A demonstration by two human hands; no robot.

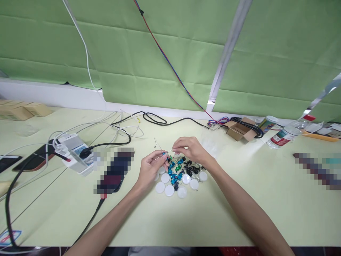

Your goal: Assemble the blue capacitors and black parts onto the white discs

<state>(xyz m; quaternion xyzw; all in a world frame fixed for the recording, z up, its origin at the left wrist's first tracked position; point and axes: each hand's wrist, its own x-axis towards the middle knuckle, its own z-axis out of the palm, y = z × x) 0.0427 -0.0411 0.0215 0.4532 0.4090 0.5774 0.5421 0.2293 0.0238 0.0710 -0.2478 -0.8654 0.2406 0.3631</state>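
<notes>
My left hand (151, 167) is closed, its thumb and fingers pinching a small blue part (164, 153) with thin metal wires sticking out of it. One wire, hooked at its end, points up and away. Close by on the right, my right hand (191, 147) has its fingertips pinched together at the end of a thin metal wire (169, 152). Below both hands lies a pile of small blue parts (173, 177), green parts (178, 168) and black parts (189, 168). White round discs (182, 192) lie around the near side of the pile.
To the left are a white power strip (73, 151) with cables and a blurred phone-like device (115, 174). An open cardboard box (239, 129), a plastic bottle (283, 137) and a canister (268, 123) stand at the back right. A black cable (173, 123) runs along the wall.
</notes>
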